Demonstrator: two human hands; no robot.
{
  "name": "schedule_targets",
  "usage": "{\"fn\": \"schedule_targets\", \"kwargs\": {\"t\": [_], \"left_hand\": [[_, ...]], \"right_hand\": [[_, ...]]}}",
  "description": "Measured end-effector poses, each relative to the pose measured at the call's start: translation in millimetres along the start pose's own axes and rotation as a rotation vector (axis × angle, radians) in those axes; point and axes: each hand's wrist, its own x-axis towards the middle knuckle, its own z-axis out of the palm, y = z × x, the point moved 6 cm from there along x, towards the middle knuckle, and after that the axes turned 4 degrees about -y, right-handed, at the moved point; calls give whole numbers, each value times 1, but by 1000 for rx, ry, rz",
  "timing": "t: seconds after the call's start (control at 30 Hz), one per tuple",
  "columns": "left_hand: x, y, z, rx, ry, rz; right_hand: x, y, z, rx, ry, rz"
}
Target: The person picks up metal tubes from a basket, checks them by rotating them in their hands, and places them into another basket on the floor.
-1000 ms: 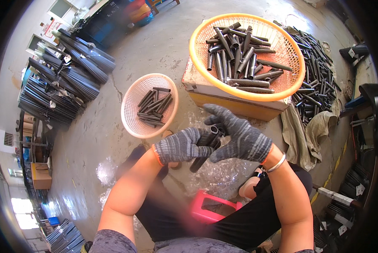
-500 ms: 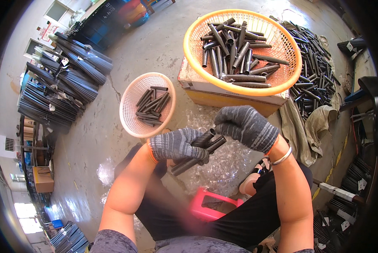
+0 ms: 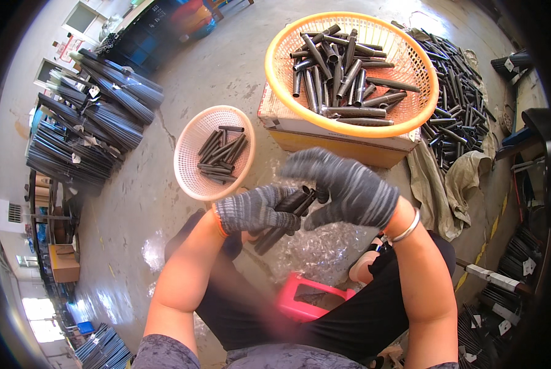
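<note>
Gloves of grey knit cover both hands above a concrete floor (image 3: 134,203). The left hand (image 3: 255,211) is curled tight around a small bundle of dark metal tubes (image 3: 286,216), which slant down to the left out of the fist, their lower ends over the person's knee. The right hand (image 3: 343,187) hovers at the bundle's upper end with fingers loosely bent and half spread, its fingertips at the tube tops; whether it pinches one cannot be told. A silver bangle (image 3: 407,228) sits on that wrist.

Just beyond the left hand stands a small pale pink basket (image 3: 189,178) with a few more dark tubes lying in it. Farther off, a big orange basket (image 3: 410,117) heaped with tubes rests on a cardboard box (image 3: 324,144). A loose pile of tubes (image 3: 456,92) lies on the floor at the orange basket's right side. A pink stool (image 3: 303,295) shows between the knees.
</note>
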Motion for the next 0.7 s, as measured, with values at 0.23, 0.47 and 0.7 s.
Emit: {"fn": "schedule_targets", "kwargs": {"t": [0.23,0.47,0.7], "left_hand": [[2,-13,6,-52,-48,-92],[-1,-2,6,-106,-44,-109],[-7,-2,-6,-68,37,37]], "right_hand": [[-5,25,19,-459,-176,130],[-13,32,12,-441,-83,117],[-10,27,7,156,71,184]]}}
